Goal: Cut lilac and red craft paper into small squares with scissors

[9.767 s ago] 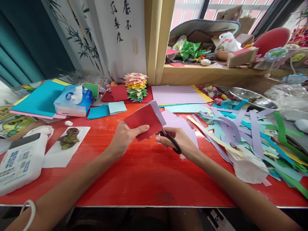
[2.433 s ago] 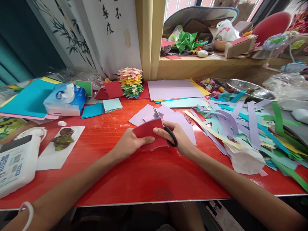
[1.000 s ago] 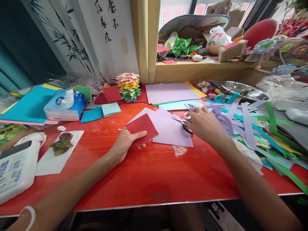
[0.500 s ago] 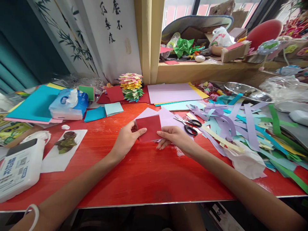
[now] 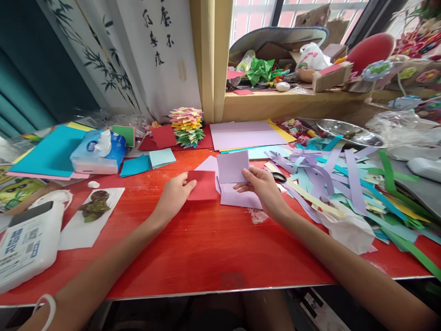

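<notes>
Step in hand, as judged: parting red paper square [image 5: 204, 185] from lilac paper square [image 5: 233, 167]; next move calls for light pinch, edges unbent. Left hand [image 5: 174, 195]: thumb and fingers closed on red paper square. Right hand [image 5: 264, 187]: gripping lilac paper square, tilted up before lilac sheets [image 5: 243, 197]. Both squares plain, straight-edged, side by side over red table [image 5: 155, 257]

The scissors [image 5: 281, 179] are just beside the right hand [image 5: 259, 185], on its right; farther right lie the paper strips [image 5: 356, 184], with a bowl [image 5: 336, 129] behind them. Behind the left hand [image 5: 175, 193] and to its left, a tissue pack [image 5: 98, 154] stands on the table [image 5: 186, 253].
</notes>
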The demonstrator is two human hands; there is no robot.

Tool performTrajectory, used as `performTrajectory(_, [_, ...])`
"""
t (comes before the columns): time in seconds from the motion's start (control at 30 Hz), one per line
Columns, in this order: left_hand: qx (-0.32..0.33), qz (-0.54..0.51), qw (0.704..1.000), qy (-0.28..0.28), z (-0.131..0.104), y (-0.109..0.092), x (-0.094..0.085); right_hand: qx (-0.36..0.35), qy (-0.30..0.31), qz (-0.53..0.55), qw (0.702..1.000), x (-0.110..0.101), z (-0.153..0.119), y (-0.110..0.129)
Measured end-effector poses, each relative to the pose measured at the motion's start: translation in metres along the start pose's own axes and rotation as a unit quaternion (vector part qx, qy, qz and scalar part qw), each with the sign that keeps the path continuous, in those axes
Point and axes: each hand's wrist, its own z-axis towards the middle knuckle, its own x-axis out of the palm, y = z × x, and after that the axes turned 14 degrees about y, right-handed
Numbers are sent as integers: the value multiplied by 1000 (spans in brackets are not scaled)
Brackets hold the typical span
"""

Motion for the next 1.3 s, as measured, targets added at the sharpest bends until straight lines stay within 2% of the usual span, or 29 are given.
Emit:
performTrajectory(0.07, [-9,95,995,19,3,0,-2,-21,-11,-7,1000,-4,1,2])
performTrajectory(0.13, [16,158,987,-11,3,-2,-1,-16,9,-16,1000,-5,1,6])
performTrajectory(0.23, [82,114,988,-68,-2,-8,2,10,100,-87,991,-2,-1,10])
performTrajectory(0.33, [109,40,993,-24,-10,-15,5,4,160,-223,962,4,-4,11])
performTrajectory(0.43, [113,-27,993,19,-12,-15,7,-13,116,-241,963,8,-5,11])
performTrajectory(0.5, [103,-81,991,11,-11,-12,9,-4,93,-195,976,7,-5,10])
performTrajectory(0.57, [84,-103,991,11,-9,-9,11,11,95,-180,979,6,-4,9])
performTrajectory(0.67, [82,-65,994,36,-7,-7,13,4,92,-229,969,6,-3,6])
performTrajectory(0.77, [94,5,996,2,-8,-8,14,-29,76,-292,953,7,-4,4])
performTrajectory(0.83, [87,32,996,-8,-10,-10,15,-30,87,-310,946,9,-5,2])
performTrajectory(0.97, [83,34,995,32,-14,-14,16,-15,112,-311,944,10,-6,2])
performTrajectory(1.17, [96,-7,995,24,-12,-11,18,-20,109,-336,935,10,-5,3])
performTrajectory(1.3, [97,-6,994,48,-10,-8,18,-21,108,-348,931,9,-5,1])
